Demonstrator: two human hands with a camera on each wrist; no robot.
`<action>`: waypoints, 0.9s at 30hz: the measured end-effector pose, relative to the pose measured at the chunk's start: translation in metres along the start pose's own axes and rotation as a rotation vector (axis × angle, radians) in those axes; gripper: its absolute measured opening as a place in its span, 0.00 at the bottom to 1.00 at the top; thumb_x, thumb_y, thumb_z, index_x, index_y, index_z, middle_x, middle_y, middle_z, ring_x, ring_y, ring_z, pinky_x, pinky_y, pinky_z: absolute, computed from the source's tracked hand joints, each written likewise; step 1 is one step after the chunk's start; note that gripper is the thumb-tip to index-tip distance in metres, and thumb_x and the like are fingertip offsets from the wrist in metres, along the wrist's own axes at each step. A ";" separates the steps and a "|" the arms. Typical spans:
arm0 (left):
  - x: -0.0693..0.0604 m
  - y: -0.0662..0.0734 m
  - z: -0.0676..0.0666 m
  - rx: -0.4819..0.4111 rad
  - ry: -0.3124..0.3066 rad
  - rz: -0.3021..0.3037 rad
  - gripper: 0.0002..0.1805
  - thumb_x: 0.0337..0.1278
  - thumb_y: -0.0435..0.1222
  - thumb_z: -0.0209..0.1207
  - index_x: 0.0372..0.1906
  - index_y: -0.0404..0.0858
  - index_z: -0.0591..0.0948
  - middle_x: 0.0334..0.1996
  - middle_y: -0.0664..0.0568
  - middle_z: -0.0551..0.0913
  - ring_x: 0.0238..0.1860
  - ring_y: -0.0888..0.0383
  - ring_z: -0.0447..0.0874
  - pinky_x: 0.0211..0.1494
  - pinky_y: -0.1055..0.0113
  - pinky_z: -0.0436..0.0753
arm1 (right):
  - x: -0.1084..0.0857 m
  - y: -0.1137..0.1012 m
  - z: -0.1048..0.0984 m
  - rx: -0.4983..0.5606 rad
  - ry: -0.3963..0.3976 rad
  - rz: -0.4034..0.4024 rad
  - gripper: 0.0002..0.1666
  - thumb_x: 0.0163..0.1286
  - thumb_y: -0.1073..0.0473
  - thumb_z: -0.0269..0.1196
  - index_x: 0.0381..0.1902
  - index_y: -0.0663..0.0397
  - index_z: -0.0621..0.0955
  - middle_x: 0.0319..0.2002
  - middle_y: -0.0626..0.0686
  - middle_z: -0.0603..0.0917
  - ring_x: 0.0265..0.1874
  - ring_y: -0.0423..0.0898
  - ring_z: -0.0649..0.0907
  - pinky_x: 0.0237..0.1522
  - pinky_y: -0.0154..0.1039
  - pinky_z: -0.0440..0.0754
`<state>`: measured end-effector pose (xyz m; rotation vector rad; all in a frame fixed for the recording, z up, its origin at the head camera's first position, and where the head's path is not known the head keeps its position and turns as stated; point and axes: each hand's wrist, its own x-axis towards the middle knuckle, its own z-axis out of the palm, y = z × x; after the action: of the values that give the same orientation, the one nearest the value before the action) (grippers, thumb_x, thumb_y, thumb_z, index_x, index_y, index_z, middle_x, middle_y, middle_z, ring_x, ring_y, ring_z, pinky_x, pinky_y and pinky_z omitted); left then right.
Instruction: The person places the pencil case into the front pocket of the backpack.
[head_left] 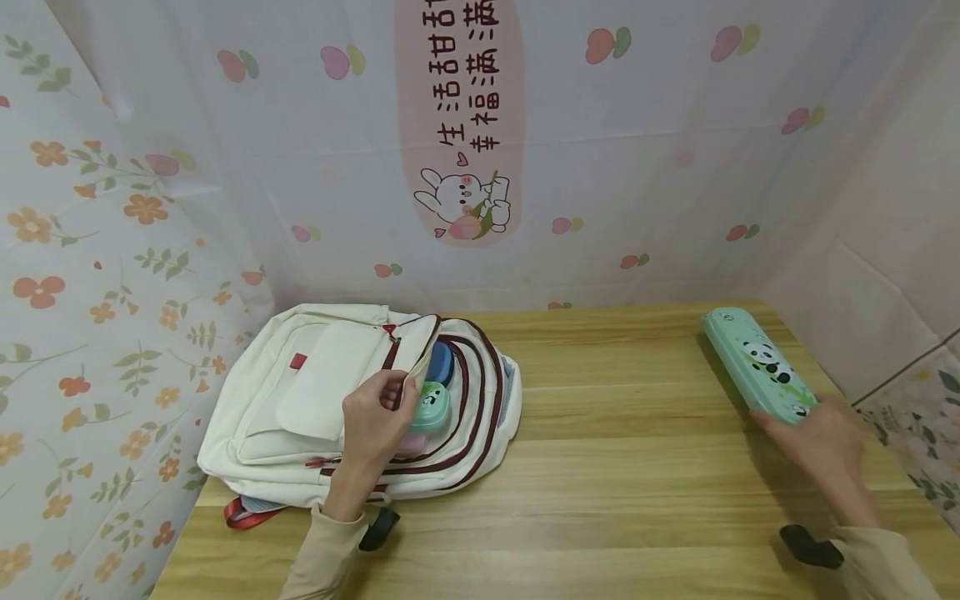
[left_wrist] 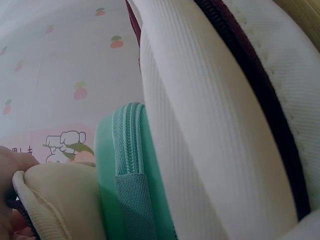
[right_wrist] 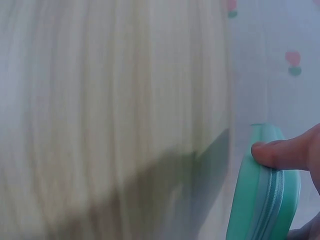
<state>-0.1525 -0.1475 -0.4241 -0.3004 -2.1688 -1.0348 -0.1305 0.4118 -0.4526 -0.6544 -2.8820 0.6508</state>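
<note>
A white backpack with dark red zip trim lies on the table, its compartment unzipped. My left hand pinches the edge of the opened flap and holds it up; part of that hand shows in the left wrist view. Inside the opening sit a mint-green zip case with a panda print, a blue item and a partly hidden pink item. On the right, my right hand grips the near end of a long mint-green panda pencil case. The thumb presses beside its zip.
The wooden table extends between the backpack and the pencil case. Printed cloth hangs behind it, with flowered cloth at the left. A red strap loop sticks out at the backpack's lower left.
</note>
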 end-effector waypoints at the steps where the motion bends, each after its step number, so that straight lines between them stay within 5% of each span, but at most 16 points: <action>1: 0.000 0.000 0.000 -0.002 -0.001 -0.001 0.03 0.53 0.27 0.66 0.31 0.29 0.85 0.19 0.48 0.82 0.20 0.62 0.76 0.26 0.80 0.74 | -0.001 -0.005 0.000 0.003 0.002 -0.013 0.61 0.62 0.39 0.68 0.63 0.92 0.58 0.48 0.83 0.69 0.43 0.72 0.72 0.36 0.58 0.71; 6: 0.000 -0.001 0.000 0.001 -0.002 0.004 0.02 0.50 0.26 0.66 0.31 0.30 0.85 0.19 0.49 0.82 0.20 0.62 0.76 0.25 0.80 0.74 | -0.009 -0.031 0.004 0.024 0.027 -0.089 0.59 0.62 0.40 0.68 0.63 0.92 0.60 0.51 0.84 0.70 0.45 0.73 0.72 0.40 0.63 0.71; 15: 0.000 -0.002 0.001 0.002 -0.003 0.014 0.04 0.49 0.24 0.65 0.31 0.33 0.86 0.20 0.49 0.82 0.20 0.62 0.76 0.25 0.79 0.74 | -0.015 -0.067 0.011 0.059 0.016 -0.184 0.57 0.60 0.43 0.71 0.64 0.88 0.63 0.49 0.79 0.73 0.42 0.68 0.75 0.30 0.47 0.70; 27: 0.000 -0.002 0.002 0.006 -0.013 0.014 0.03 0.49 0.25 0.66 0.31 0.33 0.85 0.20 0.50 0.82 0.20 0.63 0.76 0.26 0.79 0.74 | -0.027 -0.104 0.020 0.099 -0.017 -0.300 0.55 0.55 0.48 0.76 0.64 0.85 0.66 0.51 0.79 0.76 0.44 0.68 0.78 0.39 0.58 0.75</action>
<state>-0.1544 -0.1475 -0.4257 -0.3202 -2.1784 -1.0207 -0.1504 0.3072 -0.4262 -0.1982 -2.8550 0.7482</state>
